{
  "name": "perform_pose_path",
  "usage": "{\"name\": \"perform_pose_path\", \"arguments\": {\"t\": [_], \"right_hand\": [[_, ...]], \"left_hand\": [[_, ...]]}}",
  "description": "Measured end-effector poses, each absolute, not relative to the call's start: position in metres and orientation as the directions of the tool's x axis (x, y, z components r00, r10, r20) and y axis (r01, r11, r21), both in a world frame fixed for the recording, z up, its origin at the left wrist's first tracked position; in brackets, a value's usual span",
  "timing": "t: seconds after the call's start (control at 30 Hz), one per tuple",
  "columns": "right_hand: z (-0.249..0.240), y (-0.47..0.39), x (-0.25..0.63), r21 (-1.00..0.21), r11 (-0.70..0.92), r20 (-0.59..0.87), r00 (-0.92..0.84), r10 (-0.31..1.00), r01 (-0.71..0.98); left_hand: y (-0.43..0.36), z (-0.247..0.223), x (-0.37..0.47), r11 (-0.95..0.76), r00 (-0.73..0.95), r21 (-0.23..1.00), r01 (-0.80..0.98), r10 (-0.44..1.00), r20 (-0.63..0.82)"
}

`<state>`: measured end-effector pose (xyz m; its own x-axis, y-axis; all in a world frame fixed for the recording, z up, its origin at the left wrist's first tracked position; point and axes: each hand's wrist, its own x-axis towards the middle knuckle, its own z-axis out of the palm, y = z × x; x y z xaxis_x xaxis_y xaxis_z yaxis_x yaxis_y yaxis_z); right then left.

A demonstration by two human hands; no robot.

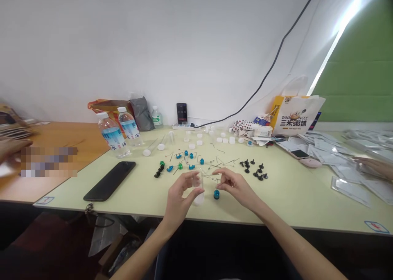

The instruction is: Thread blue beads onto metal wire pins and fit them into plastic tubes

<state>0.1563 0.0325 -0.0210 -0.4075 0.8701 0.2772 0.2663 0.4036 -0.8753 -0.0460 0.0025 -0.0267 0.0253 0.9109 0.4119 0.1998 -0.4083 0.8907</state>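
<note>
My left hand (180, 195) is closed around a clear plastic tube (199, 198), held upright close to the table's front edge, its white end down. Just to the right, my right hand (238, 186) pinches a thin metal wire between thumb and fingertips. A glossy blue round piece (216, 195) with a dark base sits at the wire's lower end, apart from the tube. Beyond my hands lie loose metal wires (225, 164), blue pieces (202, 161) and green pieces (180, 166). Several black knob-like parts (260, 171) are grouped to the right.
Capped clear tubes (150, 147) and white caps (225, 141) lie farther back. At left are a black phone (109, 181) and two water bottles (114, 136). A paper bag (295, 115) and flat plastic packets (350, 186) occupy the right. Other people's hands show at both sides.
</note>
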Motion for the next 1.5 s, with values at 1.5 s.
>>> {"name": "perform_pose_path", "arguments": {"t": [1.5], "right_hand": [[-0.008,-0.010,0.153,-0.657,0.679,0.610,-0.298,0.735,0.328]], "left_hand": [[-0.003,-0.053,-0.033,-0.503,0.226,0.767,0.399,0.864,0.449]]}}
